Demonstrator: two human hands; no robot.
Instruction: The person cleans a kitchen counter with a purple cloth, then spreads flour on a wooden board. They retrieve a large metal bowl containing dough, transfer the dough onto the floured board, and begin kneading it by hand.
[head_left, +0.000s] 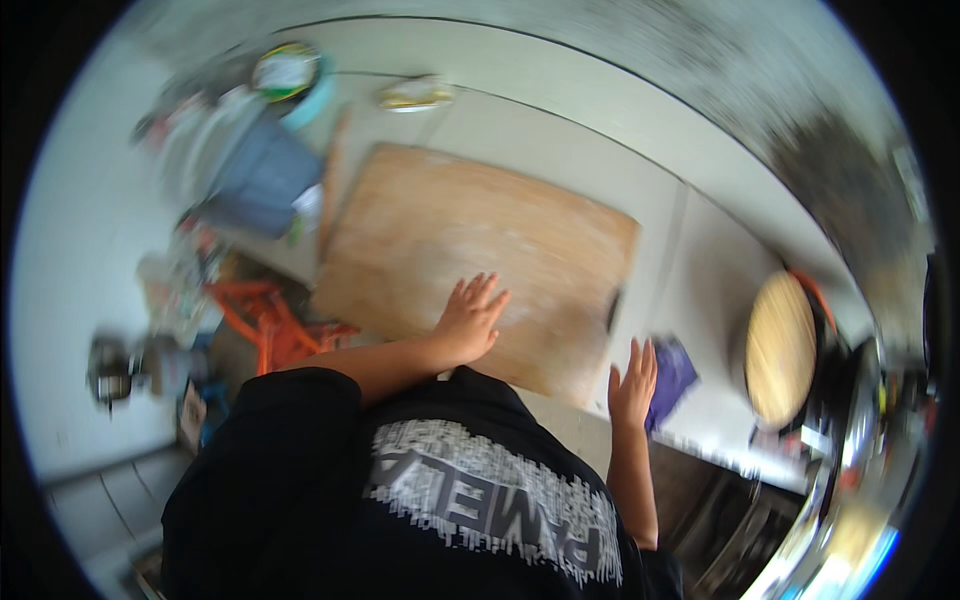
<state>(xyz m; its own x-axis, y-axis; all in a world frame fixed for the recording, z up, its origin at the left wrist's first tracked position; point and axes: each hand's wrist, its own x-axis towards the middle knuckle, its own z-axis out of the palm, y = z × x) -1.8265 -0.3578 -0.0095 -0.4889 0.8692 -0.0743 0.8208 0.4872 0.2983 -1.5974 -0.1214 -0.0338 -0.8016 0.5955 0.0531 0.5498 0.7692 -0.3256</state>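
Observation:
A large wooden board (480, 225), dusted with pale powder, lies on the counter before me. Over its near edge is my left hand (471, 319), fingers apart and nothing in it; whether it touches the wood I cannot tell. To the right of the board, my right hand (634, 386) is held out with its fingers extended and no object in its grasp. A folded purple cloth (673, 382) lies right beside that hand, partly hidden behind it.
A round wooden lid or board (781, 349) stands at the right. At the left are a blue-grey bin (266, 172), a round tub (286, 71) and an orange folding stool (262, 315). A small packet (416, 94) lies beyond the board, and a wooden stick (331, 187) lies along its left side.

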